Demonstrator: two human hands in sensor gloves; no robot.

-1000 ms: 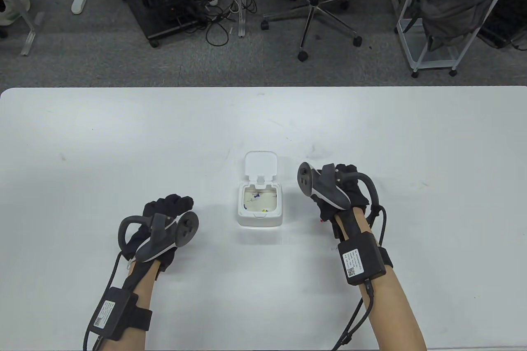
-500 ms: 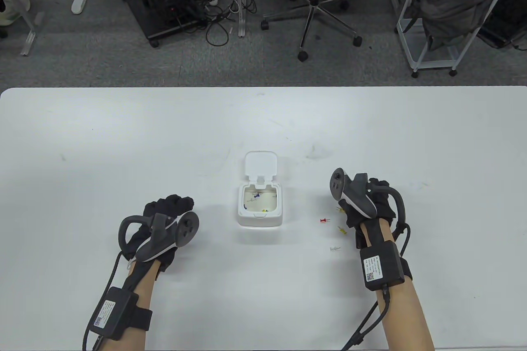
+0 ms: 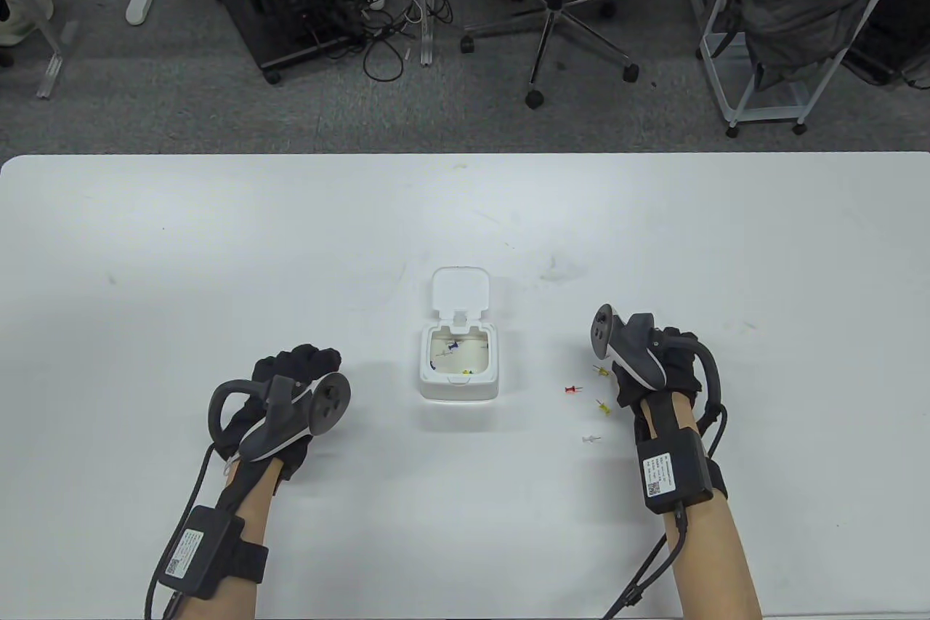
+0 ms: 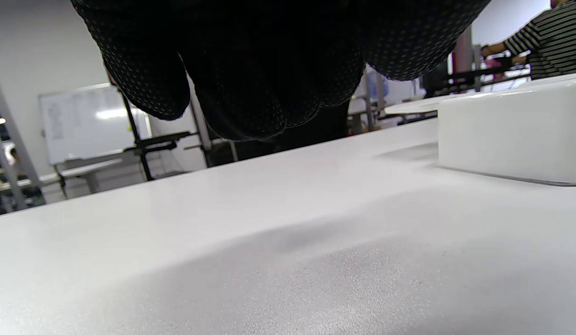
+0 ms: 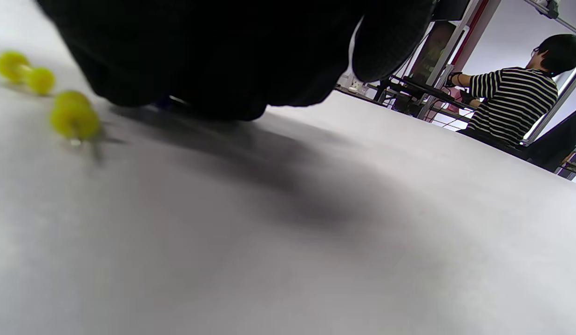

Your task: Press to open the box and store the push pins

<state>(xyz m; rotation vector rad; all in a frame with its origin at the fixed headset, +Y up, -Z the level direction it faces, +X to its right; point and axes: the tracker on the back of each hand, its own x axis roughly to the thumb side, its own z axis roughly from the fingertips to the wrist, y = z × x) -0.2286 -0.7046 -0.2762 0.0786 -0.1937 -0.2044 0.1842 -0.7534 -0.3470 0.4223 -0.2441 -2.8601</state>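
Table view: right hand (image 3: 657, 365) sat low on the table (image 3: 218, 249), fingers curled under the tracker; can't tell if it pinched anything. Loose pins lay just left of it, btw hand & box (image 3: 459, 364): yellow pin (image 3: 601, 371) nearest, then red pin (image 3: 573, 389). Box stood lid-up, some pins inside. Left hand (image 3: 290, 387), left of box, fingers loosely curled, held nothing. Right hand clearly closer for pickup.
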